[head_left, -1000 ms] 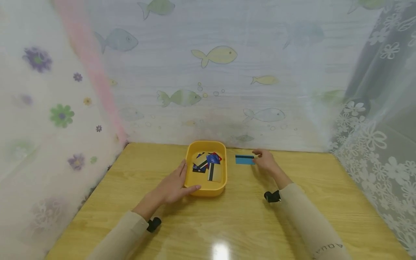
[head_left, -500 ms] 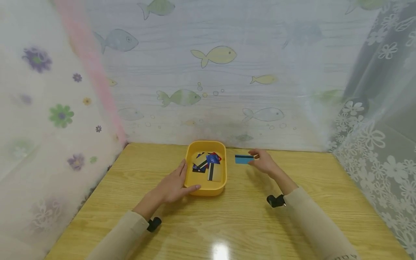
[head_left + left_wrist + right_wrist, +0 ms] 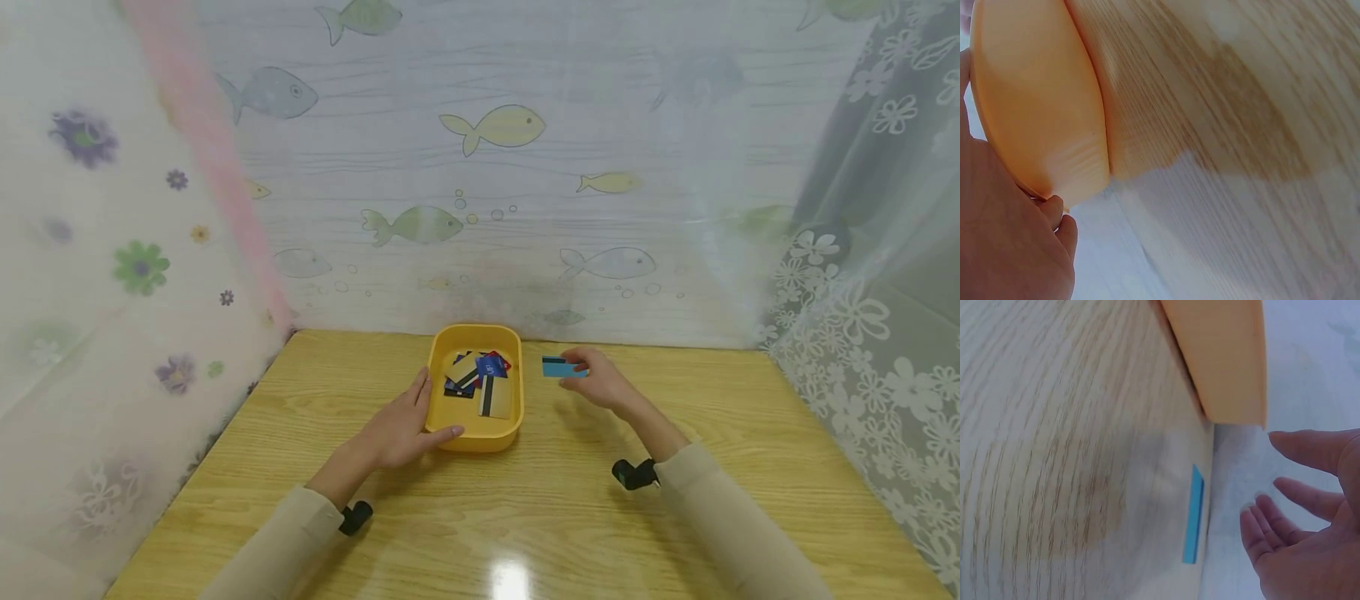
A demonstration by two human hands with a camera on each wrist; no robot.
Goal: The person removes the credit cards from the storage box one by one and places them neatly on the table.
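Observation:
A blue card with a black stripe lies flat on the table, right of a yellow plastic bin. My right hand hovers over the card's right end, thumb and fingers spread apart. In the right wrist view that hand is above the table, apart from the card. My left hand holds the bin at its near left corner, thumb over the rim and fingers along the outer side. The left wrist view has its fingers at the bin's rim. Inside the bin lie several overlapping cards, blue, gold and red.
Wood-grain table under everything. A fish-print curtain hangs along the table's back edge, just behind the bin and card. Flowered cloth borders the left side, lace the right. Small black wrist cameras sit below each wrist.
My right hand has shifted left, from beside the blue card's right end to over it. The left hand, the bin and the card have stayed in place.

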